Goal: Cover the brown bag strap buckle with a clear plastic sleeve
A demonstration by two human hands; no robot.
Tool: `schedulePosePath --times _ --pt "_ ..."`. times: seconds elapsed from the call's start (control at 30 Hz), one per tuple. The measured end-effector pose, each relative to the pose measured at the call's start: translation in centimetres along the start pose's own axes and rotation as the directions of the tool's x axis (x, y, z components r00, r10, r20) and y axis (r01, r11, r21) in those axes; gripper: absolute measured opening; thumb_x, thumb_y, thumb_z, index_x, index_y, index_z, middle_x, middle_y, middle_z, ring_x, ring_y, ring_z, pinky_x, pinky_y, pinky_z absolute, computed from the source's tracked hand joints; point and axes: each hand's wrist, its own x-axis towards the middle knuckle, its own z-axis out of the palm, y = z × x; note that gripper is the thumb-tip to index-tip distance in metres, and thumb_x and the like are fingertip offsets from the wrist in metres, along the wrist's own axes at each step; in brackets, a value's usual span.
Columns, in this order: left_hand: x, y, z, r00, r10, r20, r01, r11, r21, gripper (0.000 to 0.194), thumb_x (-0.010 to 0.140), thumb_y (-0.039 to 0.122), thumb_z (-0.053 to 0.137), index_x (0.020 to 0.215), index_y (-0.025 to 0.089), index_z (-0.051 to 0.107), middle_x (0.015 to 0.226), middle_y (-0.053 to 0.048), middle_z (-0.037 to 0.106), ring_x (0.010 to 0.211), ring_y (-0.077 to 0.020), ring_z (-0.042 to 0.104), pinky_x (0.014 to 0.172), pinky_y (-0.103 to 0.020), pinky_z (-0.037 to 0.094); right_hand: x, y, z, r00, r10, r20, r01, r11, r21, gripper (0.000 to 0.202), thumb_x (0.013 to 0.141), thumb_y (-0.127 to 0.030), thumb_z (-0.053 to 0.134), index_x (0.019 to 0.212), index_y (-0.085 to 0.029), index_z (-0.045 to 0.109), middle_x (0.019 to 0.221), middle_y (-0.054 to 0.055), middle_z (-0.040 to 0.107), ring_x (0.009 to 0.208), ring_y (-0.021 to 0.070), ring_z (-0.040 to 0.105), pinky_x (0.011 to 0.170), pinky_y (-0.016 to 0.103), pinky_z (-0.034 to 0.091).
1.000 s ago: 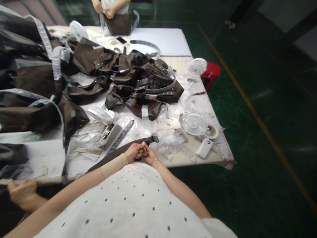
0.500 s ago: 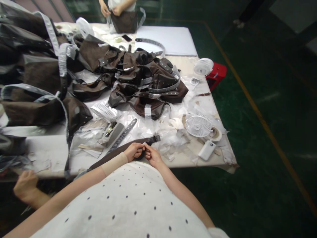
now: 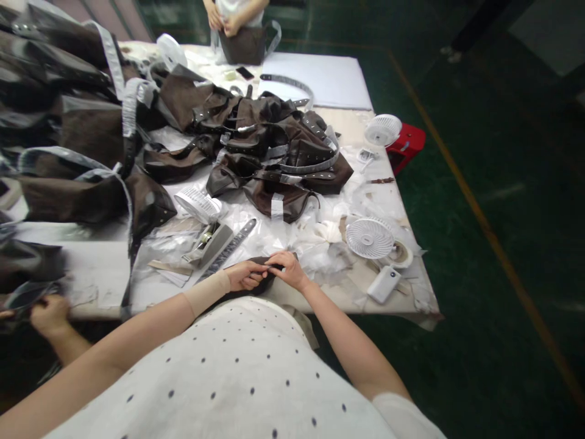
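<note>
White cloth with dark dots sits nearest my head camera: the wearer's shirt [image 3: 247, 378]. Just past it, at the table's near edge, I have the left hand [image 3: 247, 275], a beige band [image 3: 208, 294] round its wrist, and the right hand [image 3: 289, 269]. Left fingers are curled in, thumb and forefinger pinched; right fingers are bent, their tips pinched against the left ones. Whatever is caught between those tips is too small for me to make out. The dark brown piece [image 3: 264, 286] lies right under and around both hands, showing in the gap between them and behind their knuckles. Off to my left, at the same edge, another person's hand [image 3: 50, 314] is by some dark material.

Just beyond the left hand I see a spotted strap [image 3: 234, 245] lying slantwise beside a tape dispenser [image 3: 208, 245], with a white fan [image 3: 197, 204] behind. Near the right hand, to its right, are a white device [image 3: 384, 285], a tape roll [image 3: 402, 255] and a second fan [image 3: 370, 238].

Further out, brown bags [image 3: 297, 143] are heaped over the middle and left. At the far side I get a white sheet [image 3: 333, 82], a black phone [image 3: 245, 73] and a co-worker's hands [image 3: 232, 25] at a brown bag [image 3: 247, 47].
</note>
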Motion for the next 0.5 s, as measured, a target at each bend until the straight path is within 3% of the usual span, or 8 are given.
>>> schedulePosePath --times 0.13,0.3,0.4,0.5 --pt "-0.5 0.2 -0.5 0.992 0.116 -0.055 -0.108 0.986 0.130 0.029 0.077 0.036 0.070 0.080 0.008 0.064 0.048 0.010 0.024 0.036 -0.0014 0.015 0.034 -0.016 0.006 1.2 1.4 -0.2 0.994 0.019 0.108 -0.036 0.987 0.153 0.012 0.080 -0.033 0.071 0.087 -0.024 0.074 0.085 0.003 0.074 0.082 0.0197 0.065 0.083 0.035 0.047" --pt "-0.9 0.4 0.0 0.964 0.232 -0.129 -0.187 0.939 0.290 0.037 0.067 0.039 0.077 0.082 0.007 0.069 0.047 0.008 0.033 0.036 -0.0026 0.023 0.035 -0.019 0.009 1.2 1.2 0.0 0.993 0.089 0.076 -0.100 0.982 0.163 0.011 0.080 -0.033 0.069 0.081 -0.024 0.074 0.081 0.003 0.073 0.080 0.0191 0.064 0.082 0.034 0.046" --pt "-0.7 0.3 0.4 0.907 0.364 -0.212 -0.258 0.878 0.404 0.033 0.068 0.040 0.076 0.075 0.009 0.070 0.049 0.004 0.047 0.039 -0.0047 0.035 0.038 -0.019 0.020 1.0 0.8 0.4 0.986 0.168 0.018 -0.169 0.976 0.134 0.012 0.081 -0.031 0.066 0.076 -0.022 0.072 0.077 0.002 0.070 0.078 0.0191 0.061 0.082 0.034 0.043" --pt "-0.2 0.1 0.4 0.822 0.488 -0.294 -0.301 0.811 0.502 0.025 0.065 0.034 0.078 0.072 0.010 0.071 0.050 0.002 0.055 0.045 -0.0075 0.045 0.045 -0.019 0.032 0.9 0.8 1.1 0.963 0.266 -0.041 -0.260 0.959 0.115 0.013 0.079 -0.030 0.065 0.071 -0.021 0.069 0.073 0.002 0.068 0.078 0.0191 0.058 0.079 0.034 0.042"
